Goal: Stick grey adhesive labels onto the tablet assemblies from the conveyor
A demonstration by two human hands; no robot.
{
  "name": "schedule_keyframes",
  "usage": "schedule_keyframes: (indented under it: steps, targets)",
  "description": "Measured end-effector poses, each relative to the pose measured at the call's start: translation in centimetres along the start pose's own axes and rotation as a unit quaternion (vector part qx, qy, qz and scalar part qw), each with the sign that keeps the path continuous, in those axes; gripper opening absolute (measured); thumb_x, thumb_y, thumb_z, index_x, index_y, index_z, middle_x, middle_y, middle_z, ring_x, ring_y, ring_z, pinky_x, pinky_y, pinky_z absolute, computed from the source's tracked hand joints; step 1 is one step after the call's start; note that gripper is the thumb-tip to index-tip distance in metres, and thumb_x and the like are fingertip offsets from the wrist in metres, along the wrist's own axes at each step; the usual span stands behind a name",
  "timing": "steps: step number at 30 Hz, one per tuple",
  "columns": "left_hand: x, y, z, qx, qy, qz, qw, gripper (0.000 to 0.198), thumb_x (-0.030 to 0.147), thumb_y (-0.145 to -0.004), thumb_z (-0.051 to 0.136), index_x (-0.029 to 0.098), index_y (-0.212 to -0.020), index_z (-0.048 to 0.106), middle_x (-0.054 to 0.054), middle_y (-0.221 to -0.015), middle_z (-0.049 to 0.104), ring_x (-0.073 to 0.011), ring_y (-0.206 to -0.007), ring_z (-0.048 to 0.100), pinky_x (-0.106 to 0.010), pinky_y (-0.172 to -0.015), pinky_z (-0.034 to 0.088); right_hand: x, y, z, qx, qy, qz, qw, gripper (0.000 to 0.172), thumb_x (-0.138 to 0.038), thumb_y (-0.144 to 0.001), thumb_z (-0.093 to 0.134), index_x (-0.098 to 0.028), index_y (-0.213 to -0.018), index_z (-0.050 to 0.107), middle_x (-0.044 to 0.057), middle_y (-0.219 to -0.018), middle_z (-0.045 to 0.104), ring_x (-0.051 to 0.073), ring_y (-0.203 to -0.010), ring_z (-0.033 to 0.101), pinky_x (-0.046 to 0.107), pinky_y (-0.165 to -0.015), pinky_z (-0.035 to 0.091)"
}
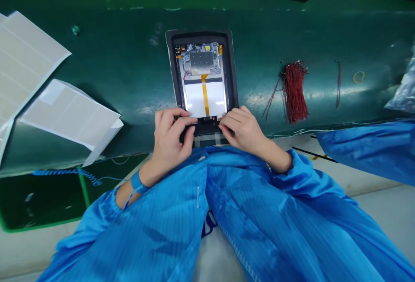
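Green antistatic matting (106, 57) is covering the workbench, with folded white sheets (69, 113) lying to the left and a bundle of red wires (294, 92) lying to the right. Left hand (168, 137) and right hand (241, 130) are pinching the lower edge of an open black tablet housing (201, 35), which is centred on the mat and exposing its circuit board (198, 59) and flat battery (205, 98); fingertips are best staying level along that edge. Coiled blue grounding cord (65, 173) is running from a wrist strap (138, 182) on the left wrist.
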State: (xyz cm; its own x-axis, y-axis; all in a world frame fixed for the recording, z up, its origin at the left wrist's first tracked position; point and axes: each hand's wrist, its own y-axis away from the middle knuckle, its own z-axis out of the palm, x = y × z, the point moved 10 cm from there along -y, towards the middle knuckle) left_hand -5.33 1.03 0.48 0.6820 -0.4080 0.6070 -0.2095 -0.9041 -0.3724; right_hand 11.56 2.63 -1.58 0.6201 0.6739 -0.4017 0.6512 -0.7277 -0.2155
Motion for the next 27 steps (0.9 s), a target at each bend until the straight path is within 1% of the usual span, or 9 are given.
schedule_keyframes:
  steps: [4,8,13,18,20,22,27]
  targets:
    - [1.0,0.4,1.8,-0.028,0.004,0.031,0.999,0.021,0.016,-0.094,0.066,0.019,-0.114,0.071,-0.014,-0.122,0.067,-0.0303,-0.116,0.057,-0.049,-0.099,0.052,-0.3,-0.2,-0.1,-0.023,0.01,-0.018,1.0,0.026,-0.019,-0.108,0.049,-0.016,-0.092,0.07,0.008,-0.089,0.074,0.023,-0.084,0.055,0.037,-0.078,0.034]
    - [1.4,0.4,2.7,-0.039,-0.003,0.044,0.998,0.021,0.016,-0.094,0.064,0.022,-0.113,0.071,-0.013,-0.125,0.067,-0.031,-0.12,0.056,-0.051,-0.102,0.051,-0.4,-0.4,0.0,-0.05,0.02,-0.022,0.998,0.024,-0.016,-0.106,0.05,-0.015,-0.093,0.07,0.008,-0.087,0.071,0.023,-0.085,0.054,0.037,-0.077,0.032]
    - [2.0,0.2,3.3,-0.05,-0.03,0.078,0.995,0.026,0.014,-0.093,0.066,0.024,-0.115,0.074,-0.012,-0.132,0.065,-0.0321,-0.124,0.054,-0.051,-0.1,0.051,-0.1,-0.5,0.5,-0.082,0.02,-0.01,0.996,0.023,-0.014,-0.105,0.049,-0.015,-0.096,0.071,0.009,-0.09,0.072,0.024,-0.086,0.053,0.036,-0.078,0.03]
    - [3.5,0.3,3.8,-0.061,-0.063,0.136,0.987,0.03,0.012,-0.093,0.065,0.021,-0.119,0.076,-0.014,-0.137,0.063,-0.033,-0.128,0.053,-0.05,-0.101,0.049,-0.2,-0.7,0.5,-0.084,0.019,-0.011,0.996,0.022,-0.012,-0.103,0.05,-0.015,-0.093,0.07,0.008,-0.09,0.071,0.023,-0.086,0.053,0.037,-0.078,0.029]
    - [3.9,0.3,3.8,-0.055,-0.073,0.145,0.985,0.027,0.013,-0.095,0.064,0.02,-0.118,0.076,-0.013,-0.137,0.064,-0.0317,-0.128,0.054,-0.048,-0.102,0.048,-0.3,-0.8,0.4,-0.087,0.022,-0.014,0.996,0.023,-0.011,-0.102,0.05,-0.015,-0.091,0.069,0.008,-0.088,0.07,0.022,-0.085,0.052,0.037,-0.076,0.028]
    - [4.1,0.2,3.7,-0.051,-0.081,0.15,0.984,0.024,0.014,-0.097,0.064,0.02,-0.116,0.076,-0.012,-0.136,0.065,-0.0306,-0.128,0.055,-0.047,-0.102,0.047,-0.3,-0.9,0.5,-0.102,0.022,-0.011,0.994,0.022,-0.011,-0.101,0.05,-0.015,-0.09,0.069,0.008,-0.089,0.071,0.022,-0.085,0.052,0.037,-0.076,0.027]
    - [4.4,0.2,4.1,-0.054,-0.1,0.158,0.981,0.023,0.014,-0.097,0.064,0.019,-0.116,0.077,-0.013,-0.138,0.068,-0.0306,-0.125,0.055,-0.047,-0.1,0.046,-0.4,-1.2,0.8,-0.14,0.023,-0.003,0.99,0.023,-0.011,-0.102,0.05,-0.014,-0.095,0.071,0.01,-0.094,0.073,0.023,-0.087,0.052,0.037,-0.077,0.026]
